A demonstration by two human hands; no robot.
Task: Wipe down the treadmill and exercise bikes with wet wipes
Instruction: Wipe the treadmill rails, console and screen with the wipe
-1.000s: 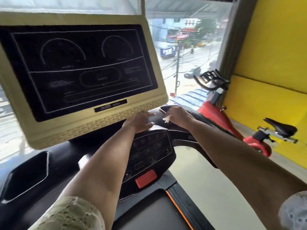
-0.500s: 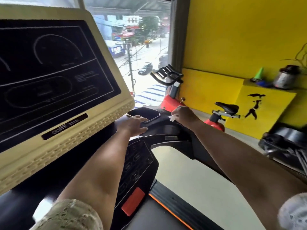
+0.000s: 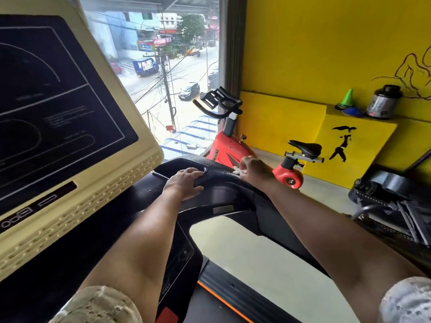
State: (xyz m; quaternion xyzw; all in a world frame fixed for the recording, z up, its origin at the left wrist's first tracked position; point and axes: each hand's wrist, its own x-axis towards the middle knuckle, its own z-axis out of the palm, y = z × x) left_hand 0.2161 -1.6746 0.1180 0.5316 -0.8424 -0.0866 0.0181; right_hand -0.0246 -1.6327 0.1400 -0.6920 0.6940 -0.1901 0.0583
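Now the left hand (image 3: 184,183) lies on the smooth black plastic top of the treadmill (image 3: 224,194). Its fingers are spread and loose, bent only a little over a rounded edge, and it holds nothing. Just to the right of it, the right hand (image 3: 253,167) is curled up and pinches a small, crumpled white wet wipe (image 3: 236,170). The wipe pokes out from the fingers and touches the curved black top. Small shiny drops sit on the plastic between the two hands. To the left of the left hand stands the big flat screen (image 3: 58,101), dark with thin white lines, in a thick cream frame with rows of little slots. Just past the right hand stands the exercise bike (image 3: 224,148), with a glossy red body, bent black handlebars (image 3: 217,106) and a pointed black seat (image 3: 305,146). Farther right of that hand, a green cone (image 3: 347,97) and a round shiny jar (image 3: 383,101) sit on a ledge of the bright yellow wall (image 3: 326,43). Below both arms, a red button (image 3: 166,314) and a thin orange stripe (image 3: 221,299) show on the dark treadmill.
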